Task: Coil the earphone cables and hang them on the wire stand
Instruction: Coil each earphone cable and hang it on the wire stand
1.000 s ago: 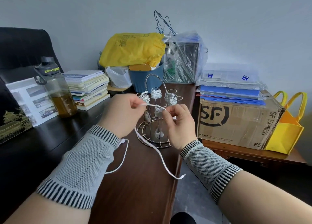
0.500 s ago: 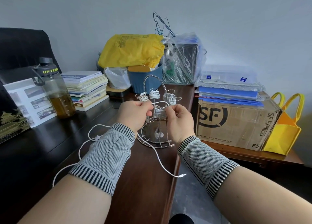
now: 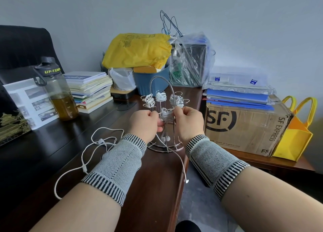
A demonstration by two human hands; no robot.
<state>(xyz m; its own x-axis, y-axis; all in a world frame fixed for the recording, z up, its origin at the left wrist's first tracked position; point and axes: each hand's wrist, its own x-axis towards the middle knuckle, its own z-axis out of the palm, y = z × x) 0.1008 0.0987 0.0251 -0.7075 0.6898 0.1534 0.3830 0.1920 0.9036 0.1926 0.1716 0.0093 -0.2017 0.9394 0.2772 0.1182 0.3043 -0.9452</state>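
At frame centre, the half-wound white earphone cable sits on the silver wire stand, pinched by left hand and right hand. Its loose tail trails lower left across the desk; snagging could unravel the coil or tip the stand.

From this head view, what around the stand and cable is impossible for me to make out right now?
Head view only:
- Fingertips of the left hand and right hand: curled away, so their exact grip on the white earphone cable is hidden.
- Chrome wire stand: lower part blocked by both hands.
- Front coiled bundle: its hook is too small to see.
- Cable's far end: passes under the left grey knitted wrist sleeve.
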